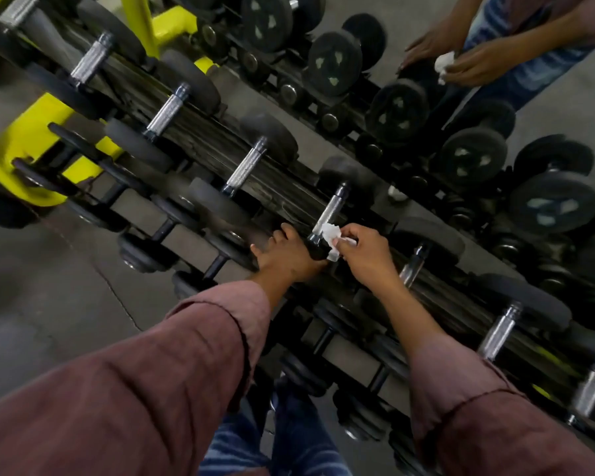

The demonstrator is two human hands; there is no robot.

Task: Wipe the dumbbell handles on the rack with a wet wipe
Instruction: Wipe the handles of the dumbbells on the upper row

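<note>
A long black rack [289, 204] holds a row of dumbbells with knurled chrome handles. My right hand [364, 255] pinches a crumpled white wet wipe [332, 237] against the near end of one chrome handle [330, 211] at the middle of the view. My left hand [289, 255] grips the near black weight head of that same dumbbell, most of the head hidden under my palm. Other handles lie to the left [248, 166] and to the right [498, 333] along the row.
A mirror behind the rack reflects the dumbbells, my hands and the wipe [443, 65] at the upper right. A yellow frame [24, 146] stands at the left. A lower shelf with small black dumbbells [217, 266] runs below. Grey floor lies at the lower left.
</note>
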